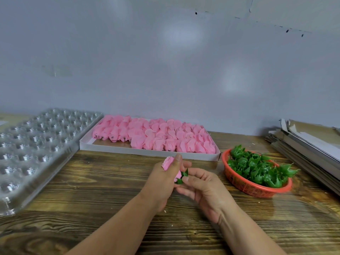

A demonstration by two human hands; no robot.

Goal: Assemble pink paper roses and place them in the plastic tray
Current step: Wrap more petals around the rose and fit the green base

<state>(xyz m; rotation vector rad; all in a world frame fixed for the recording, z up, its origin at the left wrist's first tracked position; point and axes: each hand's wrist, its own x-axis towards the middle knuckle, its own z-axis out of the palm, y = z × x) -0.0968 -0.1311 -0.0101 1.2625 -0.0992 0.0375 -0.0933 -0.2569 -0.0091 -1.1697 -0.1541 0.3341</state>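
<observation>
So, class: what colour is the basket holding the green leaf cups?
The basket is red-orange, seen in the head view, at the right of the table.

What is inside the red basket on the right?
The red basket holds a heap of green plastic flower bases. Its bottom is covered by them, so anything beneath cannot be seen.

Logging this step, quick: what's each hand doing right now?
Left hand: gripping a pink paper rose.
Right hand: pinching the green leaf base at the rose's bottom.
</observation>
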